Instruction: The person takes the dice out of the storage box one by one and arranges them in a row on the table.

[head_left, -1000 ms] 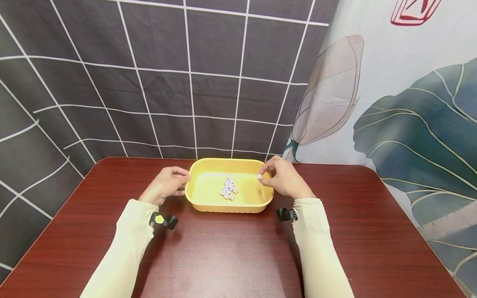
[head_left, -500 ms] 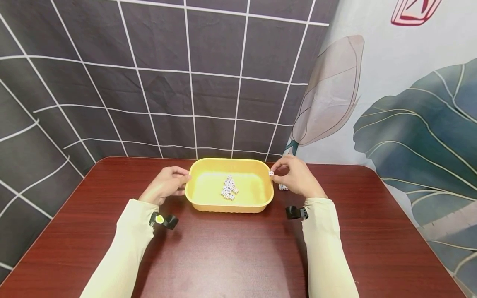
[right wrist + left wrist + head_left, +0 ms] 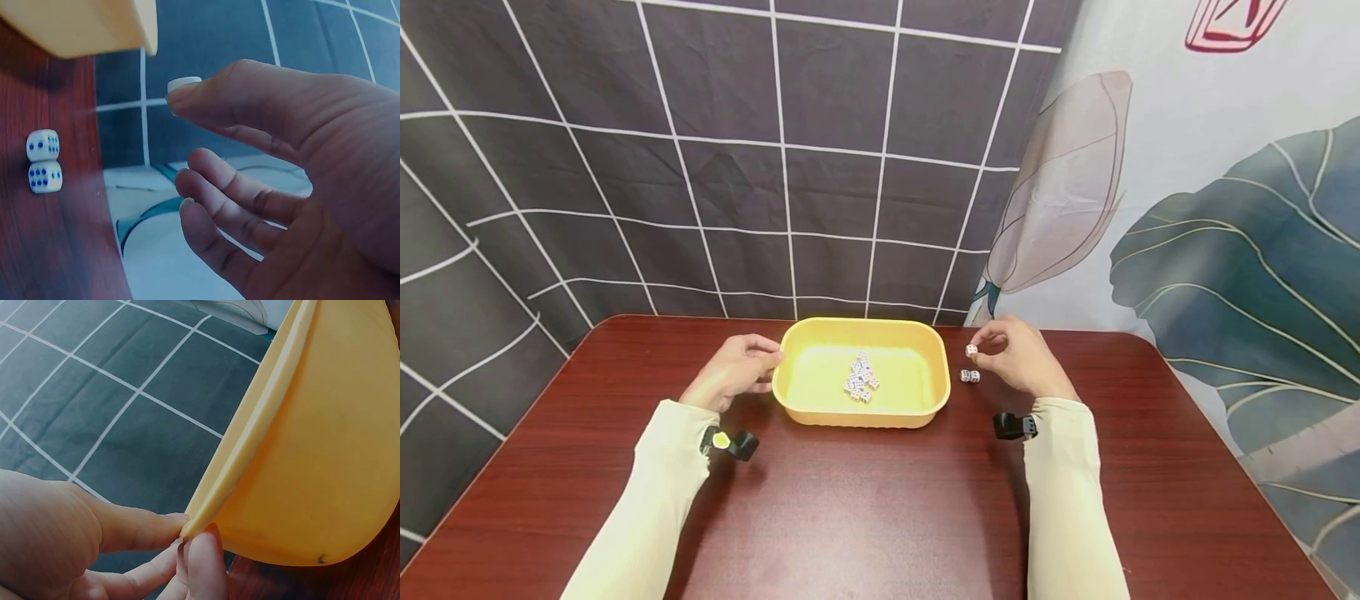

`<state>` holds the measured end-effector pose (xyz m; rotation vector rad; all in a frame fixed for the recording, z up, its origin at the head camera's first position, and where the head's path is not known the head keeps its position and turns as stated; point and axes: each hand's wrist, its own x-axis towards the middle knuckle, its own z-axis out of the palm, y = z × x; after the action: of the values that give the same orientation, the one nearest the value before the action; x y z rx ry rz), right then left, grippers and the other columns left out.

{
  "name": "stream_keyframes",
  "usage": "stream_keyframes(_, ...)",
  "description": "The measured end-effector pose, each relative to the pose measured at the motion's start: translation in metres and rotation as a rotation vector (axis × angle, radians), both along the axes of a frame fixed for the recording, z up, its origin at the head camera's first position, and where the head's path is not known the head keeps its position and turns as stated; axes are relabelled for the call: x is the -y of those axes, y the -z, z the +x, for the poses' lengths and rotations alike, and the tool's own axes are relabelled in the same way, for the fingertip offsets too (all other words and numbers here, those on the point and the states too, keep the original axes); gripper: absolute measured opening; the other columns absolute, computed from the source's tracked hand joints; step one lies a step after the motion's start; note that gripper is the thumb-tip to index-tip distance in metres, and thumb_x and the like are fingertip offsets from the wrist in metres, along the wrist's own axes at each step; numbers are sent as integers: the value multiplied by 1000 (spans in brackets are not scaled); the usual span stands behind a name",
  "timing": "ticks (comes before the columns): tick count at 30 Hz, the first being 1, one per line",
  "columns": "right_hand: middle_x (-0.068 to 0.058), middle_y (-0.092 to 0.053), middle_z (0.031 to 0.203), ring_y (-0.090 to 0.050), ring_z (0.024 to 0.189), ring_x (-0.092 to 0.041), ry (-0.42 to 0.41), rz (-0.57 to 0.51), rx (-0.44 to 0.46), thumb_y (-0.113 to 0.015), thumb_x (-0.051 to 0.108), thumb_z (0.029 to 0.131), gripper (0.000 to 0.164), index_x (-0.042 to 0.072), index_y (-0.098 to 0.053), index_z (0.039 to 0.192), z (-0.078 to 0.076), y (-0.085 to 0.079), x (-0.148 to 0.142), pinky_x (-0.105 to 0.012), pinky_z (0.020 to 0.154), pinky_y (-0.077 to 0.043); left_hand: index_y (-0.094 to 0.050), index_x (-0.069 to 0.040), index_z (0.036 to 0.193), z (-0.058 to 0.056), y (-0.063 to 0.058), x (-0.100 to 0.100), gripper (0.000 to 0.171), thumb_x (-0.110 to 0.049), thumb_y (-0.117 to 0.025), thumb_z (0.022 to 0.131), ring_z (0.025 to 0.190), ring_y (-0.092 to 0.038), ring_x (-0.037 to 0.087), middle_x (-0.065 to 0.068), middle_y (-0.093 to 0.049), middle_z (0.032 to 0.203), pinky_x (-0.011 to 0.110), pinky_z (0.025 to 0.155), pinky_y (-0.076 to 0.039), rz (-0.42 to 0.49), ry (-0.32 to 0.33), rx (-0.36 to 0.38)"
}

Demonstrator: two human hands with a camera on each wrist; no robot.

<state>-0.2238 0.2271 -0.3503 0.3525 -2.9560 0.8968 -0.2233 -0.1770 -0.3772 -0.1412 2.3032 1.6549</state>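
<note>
A yellow plastic tub [image 3: 861, 419] stands on the table with a small heap of white dice [image 3: 860, 383] near the middle of its floor. My left hand [image 3: 733, 369] pinches the tub's left rim between thumb and finger, as the left wrist view also shows at the rim [image 3: 250, 444]. To the right of the tub, my right hand [image 3: 1022, 360] holds one die [image 3: 972, 351] between thumb and fingertip. The thumb covers most of that die in the right wrist view. Below it, two dice [image 3: 44, 147] with blue pips sit side by side on the table.
The dark red wooden table [image 3: 850, 508] has its back edge just behind the tub. A grey cloth with white grid lines [image 3: 715, 192] hangs there, and a leaf-patterned cloth [image 3: 1240, 242] hangs to the right. Black straps with small cameras [image 3: 1015, 427] are on both wrists.
My right hand has moved right, carrying the die from over the tub's inside to beyond its right rim. The two table dice have come into sight. My left hand has stayed at the rim.
</note>
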Motion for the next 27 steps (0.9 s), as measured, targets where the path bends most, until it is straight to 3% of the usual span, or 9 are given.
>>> stream_keyframes(8,-18,-65,117,-63,110,-37,62,-2,44,-74,16,90,10,10,-75,98,-1,8,-13,-54,94,-53,-52,7,132,1,-1,0,36,-11,-58,102,82,-64,14,14,-66,107,23,71,-62,-12,3,-3)
stream_keyframes(16,-16,-72,110,-66,109,-37,75,-2,77,-74,15,89,10,11,-74,98,-5,19,-23,-55,96,-53,-50,9,133,2,-2,-1,38,-11,-59,102,80,-65,11,14,-67,107,22,69,-61,6,13,-11)
stream_keyframes(27,-10,-75,99,-68,97,-26,99,-1,141,-75,15,89,8,11,-75,96,-8,32,-32,-38,85,-49,-50,9,133,2,-2,-1,38,-11,-59,102,81,-65,11,14,-67,107,23,69,-61,7,14,-9)
